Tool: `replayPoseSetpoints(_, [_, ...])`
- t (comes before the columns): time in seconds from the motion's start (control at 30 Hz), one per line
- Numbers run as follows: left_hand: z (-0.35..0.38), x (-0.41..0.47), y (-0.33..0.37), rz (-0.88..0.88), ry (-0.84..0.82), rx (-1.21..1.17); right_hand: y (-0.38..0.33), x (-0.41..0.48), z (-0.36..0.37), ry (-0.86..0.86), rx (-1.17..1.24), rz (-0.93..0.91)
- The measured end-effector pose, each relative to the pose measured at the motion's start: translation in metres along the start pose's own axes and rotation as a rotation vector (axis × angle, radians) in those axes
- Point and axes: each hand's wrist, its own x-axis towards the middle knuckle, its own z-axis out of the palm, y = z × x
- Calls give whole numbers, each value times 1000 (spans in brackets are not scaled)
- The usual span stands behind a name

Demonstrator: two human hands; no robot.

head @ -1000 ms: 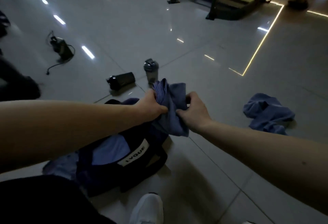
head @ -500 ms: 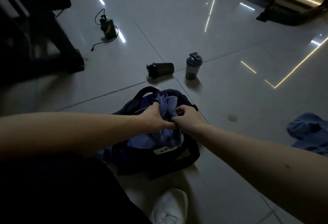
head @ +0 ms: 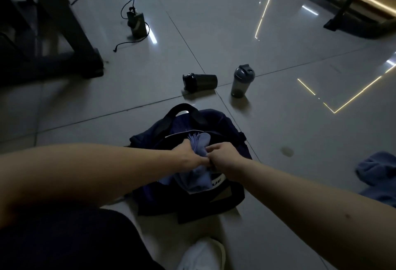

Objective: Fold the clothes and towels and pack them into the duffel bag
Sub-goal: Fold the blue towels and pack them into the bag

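The left hand (head: 188, 155) has its fingers curled tight round a folded blue towel (head: 200, 142). The right hand (head: 224, 158) curls onto the same cloth from the other side. The two hands touch at the knuckles, and the right fingertips are hidden behind the hand, so how much cloth they pinch cannot be told. The towel stands bunched between them, with its layered top edge poking up above the fists and its lower part hanging into the open mouth of the bag (head: 227, 126). The dark navy bag lies on the floor (head: 278, 141) right under the hands. Its black handle (head: 182, 108) arches at the far side, and the towel partly covers a white label (head: 217, 181) on the near wall. Beyond the bag a dark bottle (head: 200, 81) lies on its side, and near it to the right a grey shaker (head: 242, 81) stands upright. A second towel (head: 377, 175) lies crumpled on the floor well to the right. Far left, a small device (head: 136, 24) with a cable sits near a dark frame (head: 64, 23). A white shoe (head: 202, 254) shows at the bottom edge.
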Motion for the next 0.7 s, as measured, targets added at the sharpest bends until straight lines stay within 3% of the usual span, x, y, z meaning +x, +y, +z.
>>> replayPoseSetpoints(0.17, [1,4,0,-31,54,-4,-6,7,-1,-84,128,29])
replayPoseSetpoints(0.33, [7,9,-5,-40,149,-27,-2,20,-12,-112,-10,10])
replayPoseSetpoints(0.4, [9,10,-4,-32,168,-18,1,26,-22,14,-308,-138])
replayPoseSetpoints(0.5, [13,10,0,-39,190,51,7,37,-38,340,-864,-440])
replayPoseSetpoints(0.6, [18,10,3,-46,207,83,11,48,-49,215,-1353,-548])
replayPoseSetpoints(0.7, [21,12,6,0,193,132,17,56,-52,60,-1489,-554])
